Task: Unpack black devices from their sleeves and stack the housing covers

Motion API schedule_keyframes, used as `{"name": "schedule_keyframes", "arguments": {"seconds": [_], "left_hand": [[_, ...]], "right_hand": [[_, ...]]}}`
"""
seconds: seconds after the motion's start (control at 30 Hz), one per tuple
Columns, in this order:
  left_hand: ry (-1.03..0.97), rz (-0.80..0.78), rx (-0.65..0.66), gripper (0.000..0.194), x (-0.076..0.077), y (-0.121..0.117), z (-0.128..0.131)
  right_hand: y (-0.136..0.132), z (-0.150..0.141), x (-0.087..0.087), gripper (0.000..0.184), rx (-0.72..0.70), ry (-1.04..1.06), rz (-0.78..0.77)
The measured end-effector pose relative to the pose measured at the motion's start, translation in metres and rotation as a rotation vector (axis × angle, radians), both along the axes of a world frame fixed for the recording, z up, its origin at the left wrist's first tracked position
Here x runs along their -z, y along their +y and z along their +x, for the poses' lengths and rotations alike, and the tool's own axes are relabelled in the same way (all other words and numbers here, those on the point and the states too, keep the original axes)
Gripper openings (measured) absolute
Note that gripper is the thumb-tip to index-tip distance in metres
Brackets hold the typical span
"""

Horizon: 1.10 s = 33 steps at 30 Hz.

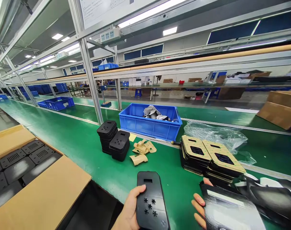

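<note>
Black plastic panel point(152, 204) lies clamped in your left hand point(128, 209) above the surface's near edge, its star-shaped holes turned upward, seemingly for viewing. Your right hand's point(200, 204) fingers point(198, 201) spread around the edge of a glossy black sheet point(232, 207), grip unclear. Stacked black cases point(113, 139) on the green surface point(88, 159) seem grouped by kind.

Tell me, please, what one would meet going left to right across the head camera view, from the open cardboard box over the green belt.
Open cardboard box of black vented panels → stacks of black covers with star-shaped holes → curved tan liners → stacks of black pieces with tan faces
</note>
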<state>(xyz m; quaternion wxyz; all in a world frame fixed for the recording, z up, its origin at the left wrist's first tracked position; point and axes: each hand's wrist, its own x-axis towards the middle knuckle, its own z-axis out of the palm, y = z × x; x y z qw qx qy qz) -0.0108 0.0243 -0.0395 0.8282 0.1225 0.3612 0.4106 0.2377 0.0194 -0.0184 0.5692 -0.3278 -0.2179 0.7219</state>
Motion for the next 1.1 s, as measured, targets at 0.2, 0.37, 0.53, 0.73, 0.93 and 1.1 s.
{"name": "schedule_keyframes", "arguments": {"seconds": [0.2,0.37,0.53,0.73,0.93,1.1], "left_hand": [[-0.377,-0.056,0.150,0.077,-0.004,0.000,0.005],[-0.478,-0.125,0.168,0.072,0.001,-0.003,0.008],[-0.450,-0.188,0.173,0.082,0.006,-0.004,0.007],[-0.466,-0.102,0.173,0.080,-0.003,-0.007,0.009],[-0.442,-0.039,0.203,0.088,-0.021,-0.014,0.014],[-0.414,-0.051,0.209,0.094,-0.025,-0.016,0.015]], "right_hand": [[0.003,-0.025,0.002,0.061,0.118,0.091,-0.199],[-0.015,-0.050,-0.010,0.067,0.190,0.089,-0.121],[-0.022,-0.049,-0.005,0.076,0.226,-0.096,-0.162],[-0.021,-0.062,-0.012,0.070,0.168,-0.276,-0.124],[-0.024,-0.084,-0.035,0.053,0.151,-0.546,0.050],[-0.023,-0.086,-0.035,0.050,0.103,-0.622,0.104]]}}
